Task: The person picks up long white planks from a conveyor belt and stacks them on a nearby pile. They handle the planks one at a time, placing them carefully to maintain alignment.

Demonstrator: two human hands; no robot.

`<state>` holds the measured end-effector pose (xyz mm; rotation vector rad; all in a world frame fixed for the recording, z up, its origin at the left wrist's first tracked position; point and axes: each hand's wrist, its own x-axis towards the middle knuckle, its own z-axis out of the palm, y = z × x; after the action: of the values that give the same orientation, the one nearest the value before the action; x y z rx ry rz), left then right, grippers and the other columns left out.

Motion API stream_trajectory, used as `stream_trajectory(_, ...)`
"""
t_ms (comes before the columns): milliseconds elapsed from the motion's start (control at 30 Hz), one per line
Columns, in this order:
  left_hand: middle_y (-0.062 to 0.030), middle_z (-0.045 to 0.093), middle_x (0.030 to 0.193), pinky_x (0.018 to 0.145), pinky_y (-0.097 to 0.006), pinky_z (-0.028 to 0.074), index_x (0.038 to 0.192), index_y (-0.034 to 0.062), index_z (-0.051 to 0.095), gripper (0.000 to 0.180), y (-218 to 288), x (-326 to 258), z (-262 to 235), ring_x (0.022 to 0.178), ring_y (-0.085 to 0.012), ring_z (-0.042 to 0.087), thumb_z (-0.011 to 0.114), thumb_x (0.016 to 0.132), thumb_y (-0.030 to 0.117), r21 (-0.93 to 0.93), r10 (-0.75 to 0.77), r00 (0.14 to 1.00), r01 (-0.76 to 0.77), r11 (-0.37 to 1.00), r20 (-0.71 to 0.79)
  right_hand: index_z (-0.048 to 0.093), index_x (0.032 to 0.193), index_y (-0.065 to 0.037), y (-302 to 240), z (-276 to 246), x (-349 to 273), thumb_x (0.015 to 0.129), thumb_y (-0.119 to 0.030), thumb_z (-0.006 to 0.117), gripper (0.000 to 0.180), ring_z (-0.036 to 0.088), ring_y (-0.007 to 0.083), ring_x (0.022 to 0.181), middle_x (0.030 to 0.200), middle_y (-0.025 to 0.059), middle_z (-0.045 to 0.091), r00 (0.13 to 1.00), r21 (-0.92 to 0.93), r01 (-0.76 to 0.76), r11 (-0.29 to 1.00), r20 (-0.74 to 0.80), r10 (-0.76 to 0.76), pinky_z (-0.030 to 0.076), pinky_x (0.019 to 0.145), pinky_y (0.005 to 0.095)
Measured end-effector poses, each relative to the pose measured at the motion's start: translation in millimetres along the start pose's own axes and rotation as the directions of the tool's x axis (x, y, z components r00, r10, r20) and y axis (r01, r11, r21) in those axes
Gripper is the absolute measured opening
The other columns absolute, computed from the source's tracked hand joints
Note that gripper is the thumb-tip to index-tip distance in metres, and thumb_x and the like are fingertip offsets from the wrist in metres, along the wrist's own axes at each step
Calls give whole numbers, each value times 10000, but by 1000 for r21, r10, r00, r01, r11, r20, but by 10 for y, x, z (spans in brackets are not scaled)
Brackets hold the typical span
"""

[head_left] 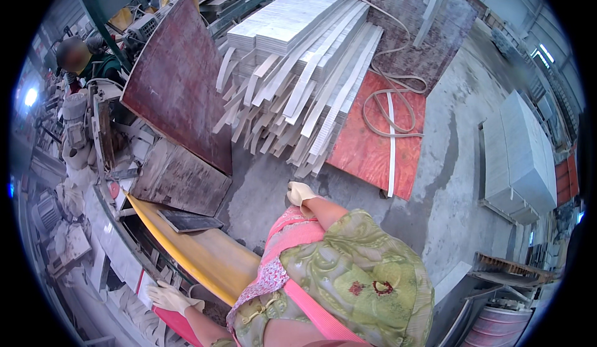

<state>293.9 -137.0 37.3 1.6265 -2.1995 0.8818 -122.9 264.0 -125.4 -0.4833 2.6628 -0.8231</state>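
Observation:
My left hand (pixel 169 297), in a pale glove, lies with its fingers stretched out over a light surface beside a red-edged strip (pixel 177 325). My right hand (pixel 301 194), gloved in the same pale colour, is held in front of my pink apron (pixel 287 242) with its fingers curled in. Nothing shows sticking out of that fist. Beyond it rises a large stack of long white-grey strips (pixel 311 79), their near ends uneven and jutting out. A curved yellow panel (pixel 193 244) runs between my left hand and my body.
A reddish board (pixel 180 86) leans left of the stack, above a worn wooden board (pixel 180 179). On the right, a red sheet (pixel 379 154) carries a loose strap (pixel 365 114). Grey slabs (pixel 519 160) stand farther right. Another person (pixel 102 61) is among machinery at far left.

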Motion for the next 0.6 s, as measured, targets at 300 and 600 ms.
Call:
stream_trajectory(300, -216, 608, 1310, 1046, -430, 458, 1337, -60, 554, 515, -5, -12, 81, 1232, -348, 579, 491, 1052, 363, 12, -9, 997, 8, 1000, 81, 676, 1017, -60, -79, -156, -39, 829, -229, 602, 264, 676, 434, 996, 1038, 233, 702, 990, 13, -80, 997, 118, 78, 541, 852, 491)
stream_trajectory(600, -235, 608, 1294, 1033, -439, 465, 1314, -64, 563, 484, 12, -5, -1, 1197, -359, 591, 503, 1047, 336, -2, -16, 996, 16, 1000, 91, 618, 945, -93, -49, 116, 132, 852, -249, 619, 182, 651, 380, 922, 888, 177, 643, 996, -21, -39, 999, 73, 41, 524, 797, 446)
